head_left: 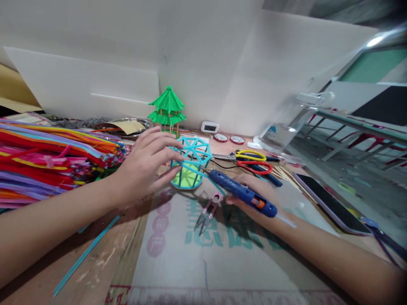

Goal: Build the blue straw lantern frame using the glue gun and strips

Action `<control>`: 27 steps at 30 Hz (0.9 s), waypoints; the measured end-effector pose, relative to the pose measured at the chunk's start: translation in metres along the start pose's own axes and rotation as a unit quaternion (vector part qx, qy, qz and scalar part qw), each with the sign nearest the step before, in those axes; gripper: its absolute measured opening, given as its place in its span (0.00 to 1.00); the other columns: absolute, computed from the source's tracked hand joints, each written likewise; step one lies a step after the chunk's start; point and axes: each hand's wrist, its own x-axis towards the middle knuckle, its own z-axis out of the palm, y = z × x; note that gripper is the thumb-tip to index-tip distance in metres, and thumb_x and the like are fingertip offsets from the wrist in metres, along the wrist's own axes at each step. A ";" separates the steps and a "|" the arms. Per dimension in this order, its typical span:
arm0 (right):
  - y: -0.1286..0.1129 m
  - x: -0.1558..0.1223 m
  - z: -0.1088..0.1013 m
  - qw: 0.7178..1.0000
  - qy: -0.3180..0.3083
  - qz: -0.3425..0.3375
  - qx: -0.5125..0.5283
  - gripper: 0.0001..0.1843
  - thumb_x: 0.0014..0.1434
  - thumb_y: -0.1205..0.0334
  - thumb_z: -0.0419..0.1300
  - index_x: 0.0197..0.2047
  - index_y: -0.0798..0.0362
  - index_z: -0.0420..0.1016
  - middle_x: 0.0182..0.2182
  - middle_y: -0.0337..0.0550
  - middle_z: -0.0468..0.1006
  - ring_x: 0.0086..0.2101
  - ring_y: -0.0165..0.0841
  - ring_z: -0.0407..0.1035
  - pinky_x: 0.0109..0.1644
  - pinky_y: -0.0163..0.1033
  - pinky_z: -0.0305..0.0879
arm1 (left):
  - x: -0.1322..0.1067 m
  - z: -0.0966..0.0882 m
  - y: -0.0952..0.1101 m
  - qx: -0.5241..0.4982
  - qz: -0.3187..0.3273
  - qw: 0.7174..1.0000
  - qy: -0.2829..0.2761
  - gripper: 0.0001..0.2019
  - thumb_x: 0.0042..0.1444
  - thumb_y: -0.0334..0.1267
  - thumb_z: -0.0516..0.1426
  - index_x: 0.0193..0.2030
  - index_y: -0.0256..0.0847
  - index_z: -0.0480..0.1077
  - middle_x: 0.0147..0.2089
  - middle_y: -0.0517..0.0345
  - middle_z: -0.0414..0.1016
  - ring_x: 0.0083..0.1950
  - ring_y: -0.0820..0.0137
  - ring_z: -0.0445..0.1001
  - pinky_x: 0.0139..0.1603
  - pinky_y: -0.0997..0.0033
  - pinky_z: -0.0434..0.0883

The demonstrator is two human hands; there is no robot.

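My left hand (146, 163) pinches one end of a short light-blue pipe cleaner (194, 170) between thumb and forefinger; the other fingers are stretched out. Just behind it stands a small blue pipe-cleaner frame (208, 154), with a spoked top, upright posts and a round yellow-green base (187, 178). A blue hot glue gun (235, 186) is gripped in my right hand (251, 190), its nozzle pointing left at the strip's free end. Whether nozzle and strip touch, I cannot tell. Below the gun's tip, pink-handled thread snips (208, 212) lie on the cardboard.
Bundles of coloured pipe cleaners (47, 161) fill the left side. A green pagoda model (168, 106) stands at the back, left of a small digital timer (210, 126). Scissors (254, 156), wooden sticks (286, 178) and a phone (330, 203) lie rightward. A loose blue strip (85, 256) rests front left.
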 end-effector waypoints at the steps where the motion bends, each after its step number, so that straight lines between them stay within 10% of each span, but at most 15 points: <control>1: 0.000 0.000 0.000 1.000 -0.006 0.005 -0.003 0.13 0.60 0.49 0.68 0.34 0.48 0.74 0.28 0.40 0.79 0.27 0.37 0.74 0.31 0.42 0.68 | 0.000 0.000 0.000 0.000 -0.002 1.000 -0.002 0.07 0.62 0.36 0.61 0.47 0.45 0.72 0.54 0.56 0.78 0.60 0.60 0.73 0.71 0.43 0.62; 27: 0.006 -0.006 0.001 0.998 0.006 0.005 -0.068 0.13 0.58 0.49 0.69 0.34 0.47 0.72 0.27 0.39 0.77 0.27 0.36 0.72 0.31 0.40 0.67 | -0.001 0.001 -0.001 -0.005 -0.007 1.000 -0.002 0.07 0.61 0.36 0.61 0.46 0.46 0.72 0.54 0.56 0.78 0.60 0.60 0.73 0.71 0.43 0.62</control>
